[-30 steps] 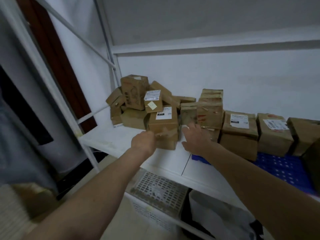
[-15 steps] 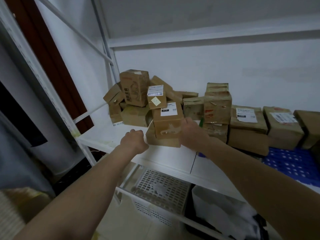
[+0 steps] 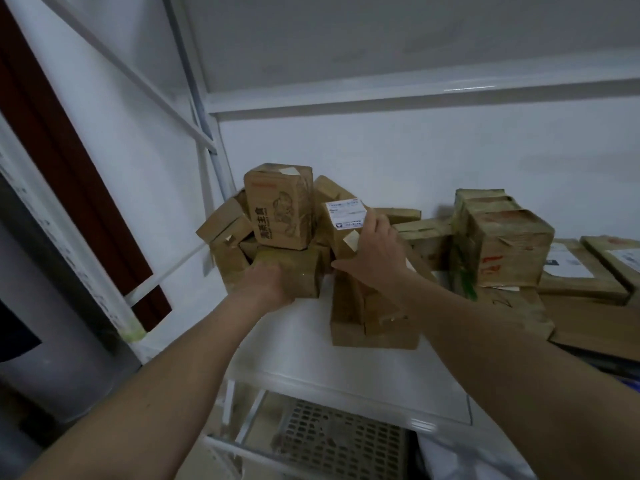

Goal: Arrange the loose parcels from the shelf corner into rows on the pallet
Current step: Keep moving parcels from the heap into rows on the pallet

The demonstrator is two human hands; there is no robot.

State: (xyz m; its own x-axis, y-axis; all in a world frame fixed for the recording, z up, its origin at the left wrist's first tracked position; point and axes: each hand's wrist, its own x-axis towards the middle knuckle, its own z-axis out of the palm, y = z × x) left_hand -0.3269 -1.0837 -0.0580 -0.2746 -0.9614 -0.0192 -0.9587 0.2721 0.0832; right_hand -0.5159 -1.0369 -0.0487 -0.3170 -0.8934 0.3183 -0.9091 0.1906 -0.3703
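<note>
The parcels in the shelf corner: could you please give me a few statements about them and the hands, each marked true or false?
1. The right hand grips a small parcel with a white label. True.
2. The left hand hangs idle below the shelf. False: it holds a brown parcel at the foot of the heap.
3. The tall printed box stands upright in the corner. True.
4. The shelf is bright red. False: it is white.
5. A perforated crate sits below the shelf. True.

White shelf (image 3: 311, 348) under brown parcels (image 3: 374, 327)
</note>
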